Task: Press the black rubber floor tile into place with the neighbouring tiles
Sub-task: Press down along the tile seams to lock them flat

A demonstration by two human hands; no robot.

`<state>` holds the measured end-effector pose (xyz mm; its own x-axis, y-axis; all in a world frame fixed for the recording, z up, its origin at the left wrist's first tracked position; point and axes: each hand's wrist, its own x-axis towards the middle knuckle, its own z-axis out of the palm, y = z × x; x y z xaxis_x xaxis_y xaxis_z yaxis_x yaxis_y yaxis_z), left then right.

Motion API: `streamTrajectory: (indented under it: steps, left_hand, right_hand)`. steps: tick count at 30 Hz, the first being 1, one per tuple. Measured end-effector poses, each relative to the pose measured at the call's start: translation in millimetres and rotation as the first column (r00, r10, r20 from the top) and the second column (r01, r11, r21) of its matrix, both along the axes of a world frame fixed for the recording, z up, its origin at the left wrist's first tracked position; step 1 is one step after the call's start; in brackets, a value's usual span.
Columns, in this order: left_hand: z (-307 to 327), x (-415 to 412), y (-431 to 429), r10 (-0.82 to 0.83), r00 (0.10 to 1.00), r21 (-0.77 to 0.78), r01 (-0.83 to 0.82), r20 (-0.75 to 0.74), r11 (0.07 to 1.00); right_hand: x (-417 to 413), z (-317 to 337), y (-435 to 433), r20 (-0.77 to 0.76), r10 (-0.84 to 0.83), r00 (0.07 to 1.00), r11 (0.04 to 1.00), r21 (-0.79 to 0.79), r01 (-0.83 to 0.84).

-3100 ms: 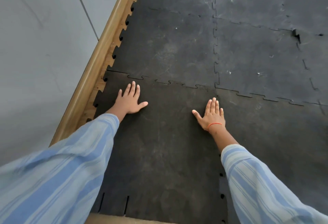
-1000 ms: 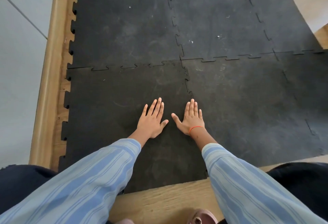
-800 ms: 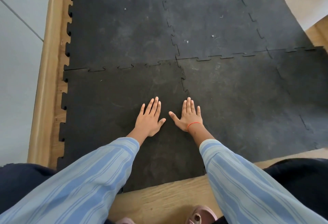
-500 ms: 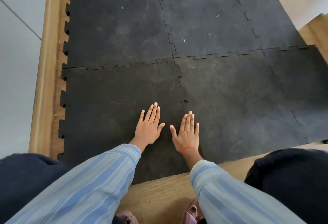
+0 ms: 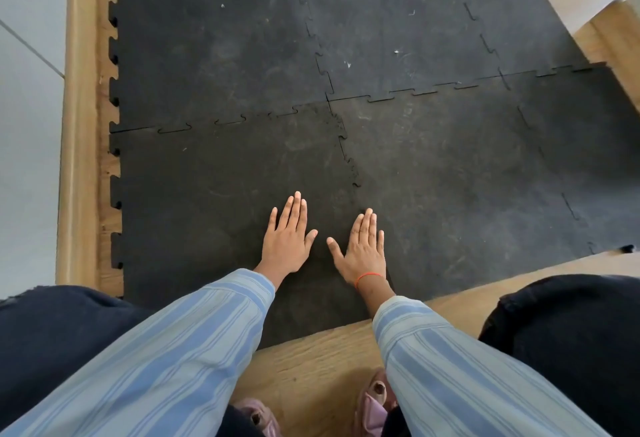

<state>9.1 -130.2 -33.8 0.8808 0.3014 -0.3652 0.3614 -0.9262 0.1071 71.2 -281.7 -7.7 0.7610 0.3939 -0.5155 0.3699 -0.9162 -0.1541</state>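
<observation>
The black rubber floor tile (image 5: 207, 201) lies flat at the near left, its toothed far edge meshed with the tile behind (image 5: 214, 48) and its right edge meeting the tile to the right (image 5: 467, 187). My left hand (image 5: 287, 239) rests palm down on the near right part of this tile, fingers together and extended. My right hand (image 5: 363, 249), with an orange thread at the wrist, lies flat over the side seam, which it hides beneath it. Both hands hold nothing.
A wooden skirting strip (image 5: 78, 125) runs along the left, with a grey wall (image 5: 27, 107) beyond. Bare wood floor (image 5: 311, 357) shows in front of the tiles. My dark-clothed knees (image 5: 571, 332) and pink shoes (image 5: 374, 405) sit near the bottom. More tiles (image 5: 398, 21) extend far right.
Both hands have slid from the tile's far edge to its near right side, beside each other at the seam. The view has drawn back, showing knees and shoes.
</observation>
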Motion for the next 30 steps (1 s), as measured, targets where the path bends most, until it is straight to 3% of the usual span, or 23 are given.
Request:
streamTrajectory:
  steps: [3, 11, 16, 21, 30]
  left_hand:
    - [1, -5, -7, 0.003, 1.000, 0.009, -0.003, 0.012, 1.000]
    - [-5, -8, -13, 0.024, 0.999, 0.028, -0.025, 0.031, 0.999]
    - [-4, -8, -14, 0.026, 0.999, 0.034, -0.027, 0.043, 0.999]
    - [-6, -9, -14, 0.022, 0.999, 0.049, -0.024, 0.049, 0.998]
    - [-9, -10, -14, 0.026, 0.998, 0.052, -0.028, 0.049, 0.998]
  right_hand:
    - [-17, 3, -8, 0.024, -0.053, 0.998, 0.998, -0.017, 0.053]
    - [-10, -2, -7, -0.108, -0.076, 0.991, 0.996, -0.055, 0.071]
    - [-12, -6, -10, -0.031, -0.067, 0.997, 0.997, -0.035, 0.066]
    - [-59, -13, -33, 0.174, -0.207, 0.963, 0.978, 0.026, 0.206]
    - [-76, -18, -32, 0.082, -0.345, 0.935, 0.938, 0.066, 0.340]
